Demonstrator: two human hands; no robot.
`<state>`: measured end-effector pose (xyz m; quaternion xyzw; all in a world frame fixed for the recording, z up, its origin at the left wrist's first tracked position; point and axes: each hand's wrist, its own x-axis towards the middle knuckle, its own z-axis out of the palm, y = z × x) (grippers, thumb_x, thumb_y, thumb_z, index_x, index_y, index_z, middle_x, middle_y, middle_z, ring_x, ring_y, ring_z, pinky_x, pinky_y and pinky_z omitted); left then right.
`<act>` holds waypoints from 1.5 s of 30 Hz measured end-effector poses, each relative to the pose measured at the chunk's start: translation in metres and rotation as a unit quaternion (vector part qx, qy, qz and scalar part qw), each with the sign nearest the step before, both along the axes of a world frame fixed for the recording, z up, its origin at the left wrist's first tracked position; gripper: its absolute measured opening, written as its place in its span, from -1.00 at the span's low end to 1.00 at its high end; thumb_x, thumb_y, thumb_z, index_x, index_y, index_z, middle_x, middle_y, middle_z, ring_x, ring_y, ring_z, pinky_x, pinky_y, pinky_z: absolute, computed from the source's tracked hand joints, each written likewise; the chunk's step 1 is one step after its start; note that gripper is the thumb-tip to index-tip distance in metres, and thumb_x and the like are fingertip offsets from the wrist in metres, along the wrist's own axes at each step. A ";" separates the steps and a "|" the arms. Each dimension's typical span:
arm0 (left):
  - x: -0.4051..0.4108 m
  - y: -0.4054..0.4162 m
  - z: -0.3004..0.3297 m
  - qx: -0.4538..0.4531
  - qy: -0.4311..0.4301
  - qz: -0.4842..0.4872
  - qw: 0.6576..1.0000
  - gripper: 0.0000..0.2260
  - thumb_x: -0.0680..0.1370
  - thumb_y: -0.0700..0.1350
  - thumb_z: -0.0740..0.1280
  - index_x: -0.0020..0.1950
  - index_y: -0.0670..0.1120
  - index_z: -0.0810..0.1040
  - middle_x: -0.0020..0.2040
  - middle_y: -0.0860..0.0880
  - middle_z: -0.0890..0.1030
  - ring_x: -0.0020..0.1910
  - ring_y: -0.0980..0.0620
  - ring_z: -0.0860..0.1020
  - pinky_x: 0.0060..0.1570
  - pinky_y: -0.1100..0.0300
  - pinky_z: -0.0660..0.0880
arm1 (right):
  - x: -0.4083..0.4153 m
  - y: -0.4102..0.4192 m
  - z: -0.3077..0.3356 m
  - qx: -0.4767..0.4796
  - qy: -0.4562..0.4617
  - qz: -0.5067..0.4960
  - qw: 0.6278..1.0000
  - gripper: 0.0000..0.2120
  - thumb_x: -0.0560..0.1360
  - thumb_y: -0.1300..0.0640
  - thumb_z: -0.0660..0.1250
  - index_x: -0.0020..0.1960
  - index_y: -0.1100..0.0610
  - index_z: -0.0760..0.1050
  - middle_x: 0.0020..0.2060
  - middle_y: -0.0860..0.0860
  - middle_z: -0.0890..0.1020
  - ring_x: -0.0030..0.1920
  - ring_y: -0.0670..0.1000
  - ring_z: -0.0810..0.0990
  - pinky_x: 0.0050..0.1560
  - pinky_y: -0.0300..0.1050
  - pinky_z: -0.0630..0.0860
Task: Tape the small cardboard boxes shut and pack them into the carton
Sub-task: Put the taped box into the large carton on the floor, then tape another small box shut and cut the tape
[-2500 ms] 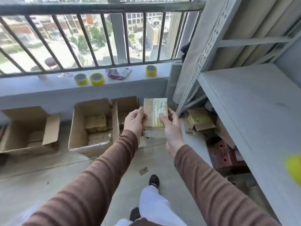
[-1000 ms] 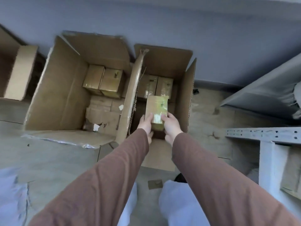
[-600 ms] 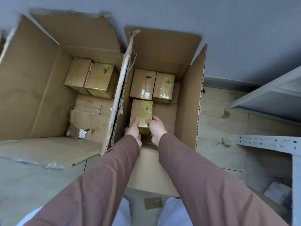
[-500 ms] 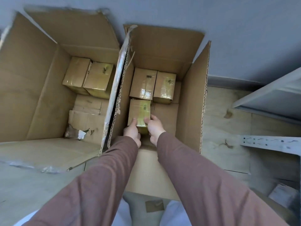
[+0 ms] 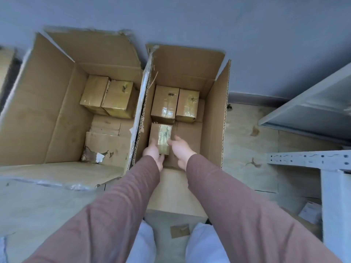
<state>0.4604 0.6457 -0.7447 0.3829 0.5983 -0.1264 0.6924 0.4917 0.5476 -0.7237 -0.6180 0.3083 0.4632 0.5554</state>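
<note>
Centrally, a taped small box (image 5: 161, 138) on the floor of the right-hand carton (image 5: 216, 118), just below two taped boxes (image 5: 174, 106), left hand (image 5: 153, 151) against its near left corner, grip unclear, right hand (image 5: 180, 149) loosely open beside it, second carton (image 5: 47, 111) at frame left.

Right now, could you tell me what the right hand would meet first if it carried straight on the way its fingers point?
Probably the bare carton floor beside the small box, then the right-hand taped box behind; depth is unclear.
</note>
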 end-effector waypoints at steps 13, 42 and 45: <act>0.014 -0.052 0.316 -0.025 -0.116 -0.229 0.966 -0.44 0.68 0.19 0.15 0.61 -0.07 0.26 0.63 -0.03 0.22 0.62 -0.02 0.15 0.60 0.00 0.05 | -0.011 -0.086 0.303 -0.006 -0.133 -0.136 0.982 -0.46 0.63 -0.03 0.29 0.58 -0.02 0.30 0.54 -0.10 0.37 0.52 -0.03 0.34 0.48 0.03 0.18; -0.198 -0.268 0.759 -0.118 -0.386 -0.686 0.605 -0.65 0.66 0.08 0.28 0.41 -0.01 0.51 0.44 0.01 0.51 0.44 0.00 0.43 0.53 -0.03 0.26 | -0.375 -0.267 0.756 -0.202 -0.414 -0.490 0.740 -0.84 0.66 0.07 0.27 0.20 -0.03 0.55 0.19 -0.04 0.60 0.29 0.01 0.55 0.25 -0.11 0.41; -0.250 -0.307 0.773 -0.149 -0.393 -0.710 0.566 -0.73 0.66 0.08 0.28 0.31 0.03 0.56 0.39 0.02 0.56 0.42 0.01 0.46 0.47 0.01 0.33 | -0.439 -0.289 0.768 -0.229 -0.414 -0.532 0.702 -0.83 0.63 0.11 0.29 0.14 0.11 0.61 0.28 0.22 0.58 0.33 0.20 0.52 0.11 -0.10 0.38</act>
